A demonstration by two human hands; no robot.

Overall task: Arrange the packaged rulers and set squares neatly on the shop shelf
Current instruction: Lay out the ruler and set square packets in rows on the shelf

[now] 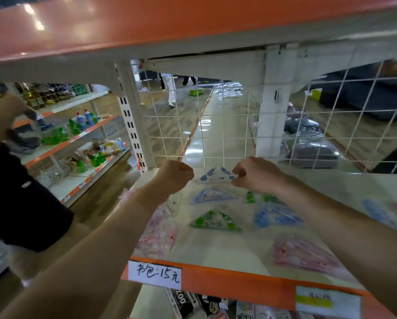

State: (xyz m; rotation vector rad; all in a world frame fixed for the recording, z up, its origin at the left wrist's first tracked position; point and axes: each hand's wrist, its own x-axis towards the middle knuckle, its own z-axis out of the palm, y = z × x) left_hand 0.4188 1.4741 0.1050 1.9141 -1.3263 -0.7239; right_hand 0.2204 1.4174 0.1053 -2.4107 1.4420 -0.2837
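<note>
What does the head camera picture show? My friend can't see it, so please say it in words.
Two bare hands, the left hand and right hand, hold a blue set-square packet at the back of a shop shelf, by a white wire grid. More blue, green and pink packets lie scattered on the shelf.

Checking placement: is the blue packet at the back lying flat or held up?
Held up: blue packet tilts off the shelf, pinched between both hands, left and right.
</note>
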